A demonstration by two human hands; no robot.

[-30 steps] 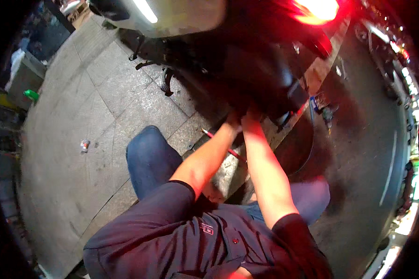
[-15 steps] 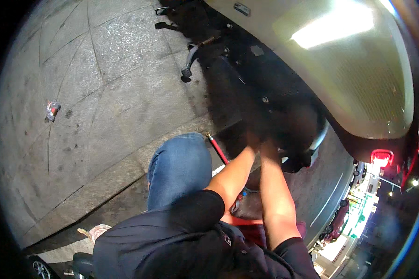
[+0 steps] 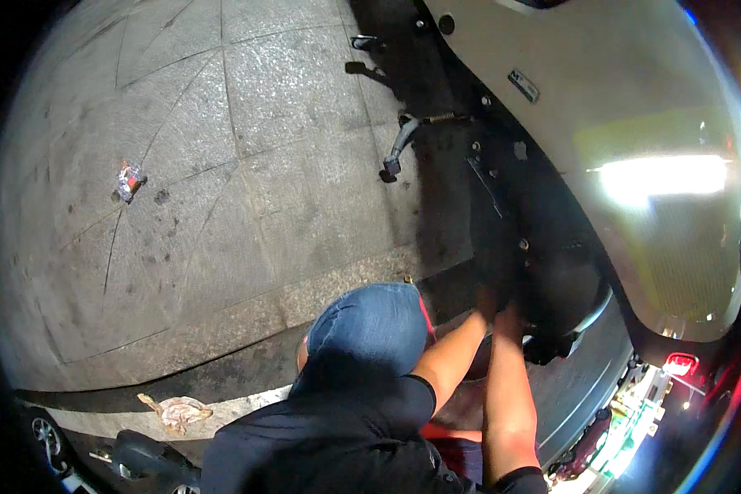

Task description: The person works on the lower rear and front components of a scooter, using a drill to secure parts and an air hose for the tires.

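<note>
View shift: my head has turned; the scooter (image 3: 601,123) now fills the upper right, where a second ago it ran along the top. Its tail light (image 3: 681,363) sits low at right instead of glaring up high.
Left hand: mine (image 3: 487,303), reaching into shadow by the scooter's dark underside, same area as before; finger spread and grip, can't tell.
Right hand: mine (image 3: 509,314), just beside the left, also in the dark; can't tell if fingers are wide, narrow or holding.
Scooter spot: ahead and to my right, low dark side toward my hands.
Red rod: slim, straight (image 3: 426,317), mostly hidden behind my knee now; more showed half a second ago.
Rag: crumpled, pale, stained cloth (image 3: 175,413) on the ground lower left, now fully in view.
Body panel: smooth, glossy, cream, curved, with a bright white light reflection.
Kickstand: grey bent metal (image 3: 402,144), dark foot, coiled spring at its top end.
Pavement: rough grey slabs (image 3: 296,189), joint lines, dark blotches.
Knee: blue denim (image 3: 379,317), faded, seamed.
Wrapper: small, crinkled, shiny, red and white (image 3: 129,181).
Badge: small silver rectangle (image 3: 523,86) on the panel, dark lettering.
</note>
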